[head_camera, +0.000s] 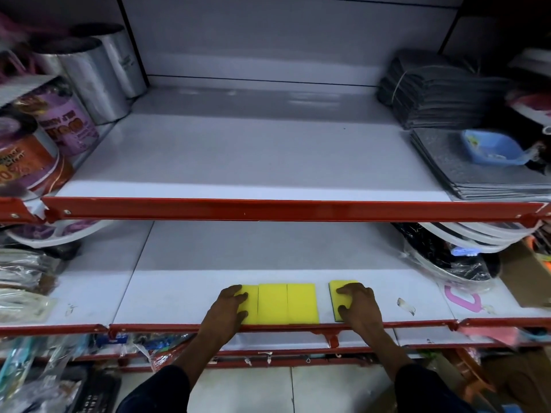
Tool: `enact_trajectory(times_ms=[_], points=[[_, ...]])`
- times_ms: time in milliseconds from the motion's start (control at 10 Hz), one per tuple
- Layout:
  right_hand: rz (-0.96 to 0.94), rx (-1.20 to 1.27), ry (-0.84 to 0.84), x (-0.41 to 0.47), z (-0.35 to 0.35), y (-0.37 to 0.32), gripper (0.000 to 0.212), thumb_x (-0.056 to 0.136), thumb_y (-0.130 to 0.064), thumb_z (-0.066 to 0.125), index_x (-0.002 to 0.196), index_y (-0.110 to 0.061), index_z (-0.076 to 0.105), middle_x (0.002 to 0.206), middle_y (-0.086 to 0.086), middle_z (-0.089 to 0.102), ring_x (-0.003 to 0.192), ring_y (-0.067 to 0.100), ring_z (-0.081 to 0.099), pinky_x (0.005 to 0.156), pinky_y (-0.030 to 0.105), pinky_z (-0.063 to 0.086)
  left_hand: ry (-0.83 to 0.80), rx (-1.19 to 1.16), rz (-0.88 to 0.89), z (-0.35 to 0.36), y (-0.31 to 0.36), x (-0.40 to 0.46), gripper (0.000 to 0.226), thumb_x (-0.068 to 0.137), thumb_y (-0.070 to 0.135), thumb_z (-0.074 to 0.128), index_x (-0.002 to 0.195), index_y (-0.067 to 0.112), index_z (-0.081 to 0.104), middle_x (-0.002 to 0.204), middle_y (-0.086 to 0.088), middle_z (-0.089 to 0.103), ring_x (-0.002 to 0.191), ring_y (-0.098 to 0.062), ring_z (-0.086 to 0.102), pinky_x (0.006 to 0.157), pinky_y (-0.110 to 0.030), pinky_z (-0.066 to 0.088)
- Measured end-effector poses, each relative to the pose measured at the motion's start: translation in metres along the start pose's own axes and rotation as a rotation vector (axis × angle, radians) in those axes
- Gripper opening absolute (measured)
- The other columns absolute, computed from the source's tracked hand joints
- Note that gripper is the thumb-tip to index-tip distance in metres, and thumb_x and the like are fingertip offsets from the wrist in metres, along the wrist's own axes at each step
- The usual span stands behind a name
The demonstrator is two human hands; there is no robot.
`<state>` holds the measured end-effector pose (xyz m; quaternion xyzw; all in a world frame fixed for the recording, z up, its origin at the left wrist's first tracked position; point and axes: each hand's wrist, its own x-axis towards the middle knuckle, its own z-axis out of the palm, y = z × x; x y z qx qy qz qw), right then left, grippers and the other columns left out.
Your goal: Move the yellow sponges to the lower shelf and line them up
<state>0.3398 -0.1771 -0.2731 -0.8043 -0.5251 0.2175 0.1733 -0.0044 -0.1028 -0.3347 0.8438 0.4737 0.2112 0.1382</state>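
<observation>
Down at the white lower shelf (185, 296) with its red front lip, the left hand (228, 311) lies flat, fingers spread, on the leftmost of three touching yellow rectangular foam sponges (286, 304). The right hand (359, 308) clamps a fourth yellow sponge (337, 293), just beside them. Beyond, the white upper shelf (238, 156).

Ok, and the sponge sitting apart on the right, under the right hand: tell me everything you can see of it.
The separate sponge is a flat rectangular block, bright yellow foam on top with a thin dark green layer showing along its left edge. It lies flat on the lower shelf near the red front rail, apart from the row of three sponges by a clear gap. The right hand rests on it, covering most of its top; the grip is unclear.
</observation>
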Motion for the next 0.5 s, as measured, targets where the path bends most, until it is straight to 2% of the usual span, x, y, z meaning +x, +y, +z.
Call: enact_trajectory(times_ms=[200, 300, 400, 500], points=[[-0.110, 0.063, -0.033, -0.012, 0.015, -0.016, 0.043, 0.066, -0.004, 0.074, 0.106, -0.020, 0.072, 0.119, 0.005, 0.061, 0.101, 0.019, 0.043, 0.084, 0.026, 0.037, 0.006, 0.019, 0.024, -0.004, 0.004, 0.001, 0.054, 0.049, 0.010, 0.097, 0.098, 0.002, 0.075, 0.107, -0.019, 0.072, 0.110, -0.017, 0.046, 0.066, -0.037, 0.060], [-0.119, 0.049, -0.046, -0.012, 0.020, -0.023, 0.042, 0.069, -0.006, 0.074, 0.110, -0.018, 0.070, 0.123, 0.005, 0.059, 0.106, 0.024, 0.045, 0.087, 0.027, 0.039, -0.002, 0.060, 0.018, -0.003, 0.007, 0.001, 0.054, 0.048, 0.010, 0.097, 0.097, 0.001, 0.076, 0.106, -0.019, 0.072, 0.110, -0.017, 0.047, 0.065, -0.035, 0.060], [-0.098, 0.019, -0.087, -0.017, 0.014, -0.026, 0.042, 0.074, -0.009, 0.072, 0.115, -0.019, 0.067, 0.128, 0.003, 0.056, 0.114, 0.025, 0.044, 0.090, 0.031, 0.043, -0.048, 0.089, 0.001, -0.006, 0.008, 0.000, 0.054, 0.050, 0.012, 0.097, 0.098, 0.001, 0.075, 0.108, -0.021, 0.072, 0.111, -0.026, 0.057, 0.067, -0.040, 0.060], [-0.148, 0.022, 0.023, -0.018, 0.005, -0.031, 0.040, 0.077, -0.012, 0.071, 0.116, -0.021, 0.066, 0.128, 0.000, 0.058, 0.117, 0.024, 0.046, 0.090, 0.034, 0.047, -0.096, 0.163, -0.017, -0.019, 0.030, 0.007, 0.054, 0.056, 0.014, 0.093, 0.104, 0.002, 0.073, 0.115, -0.021, 0.070, 0.104, -0.042, 0.067, 0.068, -0.050, 0.062]])
